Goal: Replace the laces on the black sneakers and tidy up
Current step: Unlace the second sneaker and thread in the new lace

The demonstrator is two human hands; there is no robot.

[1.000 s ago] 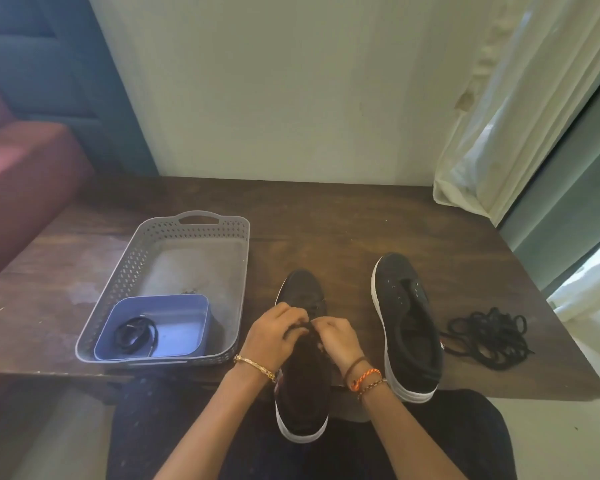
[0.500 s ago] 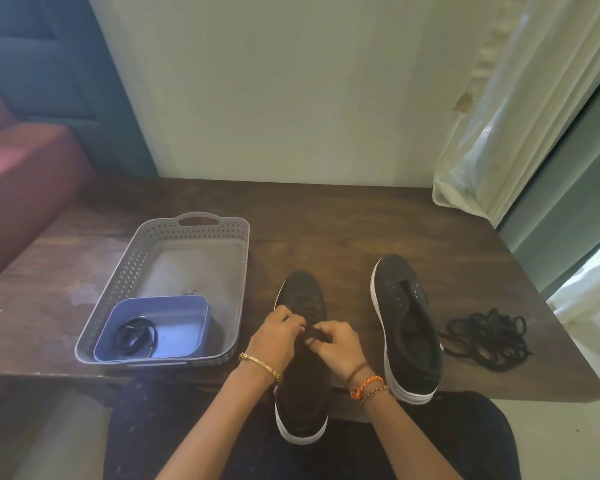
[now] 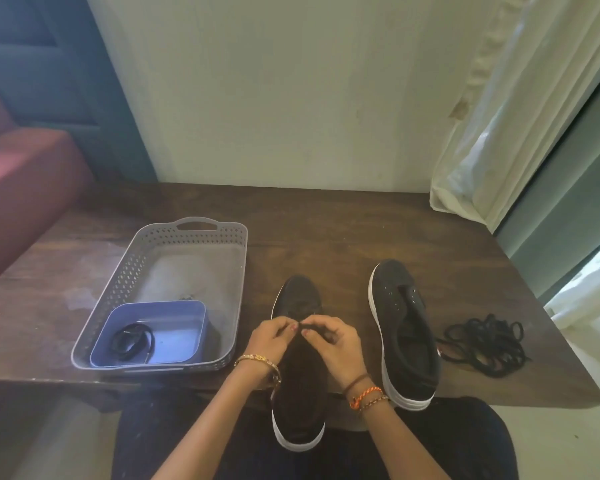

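Two black sneakers with white soles lie on the dark wooden table (image 3: 326,223). The left sneaker (image 3: 298,403) hangs over the table's near edge toward my lap. My left hand (image 3: 271,337) and my right hand (image 3: 333,341) meet over its eyelets and together pinch a short stretch of black lace (image 3: 309,326). The right sneaker (image 3: 404,327) stands beside them with bare eyelets and no lace. A loose pile of black laces (image 3: 485,344) lies to its right.
A grey perforated basket (image 3: 174,233) sits at the left of the table. Inside its near end is a blue tub (image 3: 177,327) holding a coiled black lace (image 3: 132,341). A curtain (image 3: 499,133) hangs at the back right, a red seat (image 3: 21,181) at the left.
Both hands have shifted slightly up the left sneaker toward its toe, still working the lace between the fingertips. Nothing else moved.
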